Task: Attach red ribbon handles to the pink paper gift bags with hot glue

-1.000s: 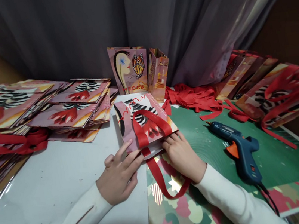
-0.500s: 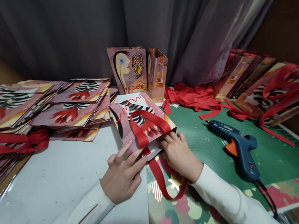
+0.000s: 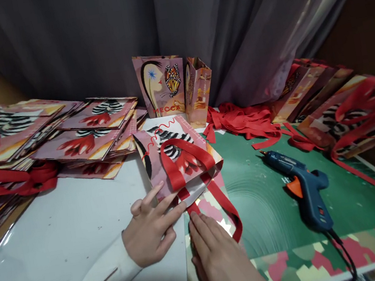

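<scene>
Red ribbon (image 3: 174,173) loops over the pink bag (image 3: 186,164) — left hand (image 3: 149,232) splayed at its mouth, right hand (image 3: 223,258), hold unclear.

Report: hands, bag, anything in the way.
Left hand on paper bag; right hand over lower red ribbon handle. Bag lying down, mouth toward wearer. Glue gun right, clear of hands.

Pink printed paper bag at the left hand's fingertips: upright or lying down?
The bag is lying down: its broad printed face is turned up, a red ribbon handle rests across it, and its mouth is at the near end.
</scene>
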